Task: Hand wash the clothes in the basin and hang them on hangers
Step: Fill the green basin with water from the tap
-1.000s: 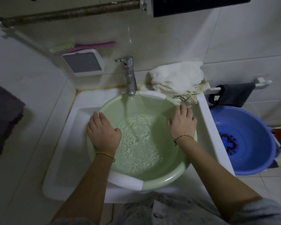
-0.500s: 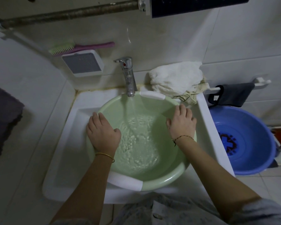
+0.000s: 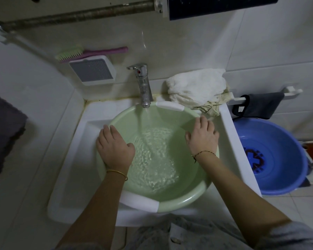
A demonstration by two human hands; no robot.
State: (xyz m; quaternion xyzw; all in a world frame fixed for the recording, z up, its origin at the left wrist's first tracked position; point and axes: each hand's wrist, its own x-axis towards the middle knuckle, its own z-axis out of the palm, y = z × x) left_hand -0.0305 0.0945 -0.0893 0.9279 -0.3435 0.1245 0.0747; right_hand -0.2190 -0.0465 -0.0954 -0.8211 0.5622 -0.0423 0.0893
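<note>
A pale green basin (image 3: 186,200) with white handle pads sits in the white sink (image 3: 69,177). Water runs into it from the chrome tap (image 3: 143,83) and ripples over its bottom; no clothes lie in the water. My left hand (image 3: 114,148) clasps the basin's left rim, thumb inside and fingers over the outer edge. On the right rim, my right hand (image 3: 202,138) holds it the same way. A crumpled white cloth (image 3: 195,85) lies on the sink's back right corner, over a yellowish garment (image 3: 211,105).
A blue basin (image 3: 282,141) stands on the floor to the right, below a dark cloth (image 3: 260,105) on a white rail. On the wall hang a white soap holder (image 3: 94,71) and a pink-handled brush (image 3: 90,52). A dark towel (image 3: 2,130) hangs at the left.
Both hands stay on the basin's rim. Water keeps running from the tap and the pool in the basin spreads a little.
</note>
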